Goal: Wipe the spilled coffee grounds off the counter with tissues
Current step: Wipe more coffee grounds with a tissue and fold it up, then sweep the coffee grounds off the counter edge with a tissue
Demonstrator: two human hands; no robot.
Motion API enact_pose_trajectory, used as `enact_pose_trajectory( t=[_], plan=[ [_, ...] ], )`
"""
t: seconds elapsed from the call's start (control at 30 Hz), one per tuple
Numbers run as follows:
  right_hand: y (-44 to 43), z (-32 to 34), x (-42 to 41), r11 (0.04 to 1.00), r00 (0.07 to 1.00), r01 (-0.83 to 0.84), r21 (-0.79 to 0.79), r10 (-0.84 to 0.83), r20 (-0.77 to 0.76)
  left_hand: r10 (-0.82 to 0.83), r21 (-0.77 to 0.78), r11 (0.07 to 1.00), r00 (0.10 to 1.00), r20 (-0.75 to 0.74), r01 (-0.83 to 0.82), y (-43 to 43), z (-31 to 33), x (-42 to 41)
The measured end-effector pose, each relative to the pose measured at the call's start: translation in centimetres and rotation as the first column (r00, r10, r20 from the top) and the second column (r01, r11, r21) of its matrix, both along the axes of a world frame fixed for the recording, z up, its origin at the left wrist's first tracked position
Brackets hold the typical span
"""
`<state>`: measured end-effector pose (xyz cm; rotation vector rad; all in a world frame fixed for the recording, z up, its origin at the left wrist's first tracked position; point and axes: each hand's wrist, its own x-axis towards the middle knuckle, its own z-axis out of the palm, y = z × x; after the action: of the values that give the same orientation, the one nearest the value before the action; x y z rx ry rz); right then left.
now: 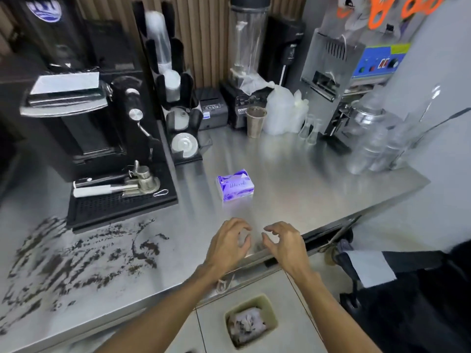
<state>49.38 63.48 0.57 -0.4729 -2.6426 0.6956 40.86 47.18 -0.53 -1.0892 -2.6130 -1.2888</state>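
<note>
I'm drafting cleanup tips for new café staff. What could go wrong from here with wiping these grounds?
The coffee grounds spread almost to the front edge of the counter, and the bin stands further right, so a sweep toward the edge may drop them on the floor. Grounds also lie against the black mat; wiping that way could push them under it.

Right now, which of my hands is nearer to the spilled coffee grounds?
Left. The left hand hovers just right of the coffee grounds, at the front edge of the counter; the right hand is farther right, beyond the left hand.
</note>
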Motion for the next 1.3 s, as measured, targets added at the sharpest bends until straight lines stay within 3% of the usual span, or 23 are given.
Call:
enact_pose_trajectory(
  t=[0.13,0.27,0.47,0.7,0.9,1.17,1.3],
  plan=[
    [-0.4,1.7,-5.8,1.000,1.000,0.005,0.022,-0.005,-0.012,0.093,0.011,0.996,0.993,0.066,-0.094,-0.9,1.0,-6.7],
    [-0.1,2.6,-12.3,0.999,0.999,-0.032,0.036,0.031,0.017,0.170,-0.141,0.979,0.974,0.149,-0.149,-0.2,1.1,-13.3],
    [1.0,3.1,-19.6,0.996,0.992,-0.041,0.083,0.030,0.125,0.127,-0.247,0.968,0.927,0.353,-0.038,2.0,-0.1,-19.2],
    [3.3,2.6,-22.2,0.986,0.956,-0.066,0.150,0.020,0.291,0.026,-0.245,0.969,0.966,0.259,0.040,2.5,-1.9,-20.3],
    [3.5,1.9,-22.2,0.982,0.967,-0.098,0.163,0.055,0.250,-0.009,-0.215,0.975,0.972,0.236,0.061,1.8,-2.5,-20.6],
    [3.7,2.8,-21.8,0.991,0.999,0.003,-0.132,0.002,0.038,-0.009,-0.214,0.975,0.972,0.236,0.061,1.4,-2.3,-20.6],
    [3.9,2.4,-21.5,0.901,0.989,0.122,-0.416,-0.146,-0.024,0.000,-0.218,0.974,0.968,0.253,0.057,1.2,-2.4,-20.5]
  ],
)
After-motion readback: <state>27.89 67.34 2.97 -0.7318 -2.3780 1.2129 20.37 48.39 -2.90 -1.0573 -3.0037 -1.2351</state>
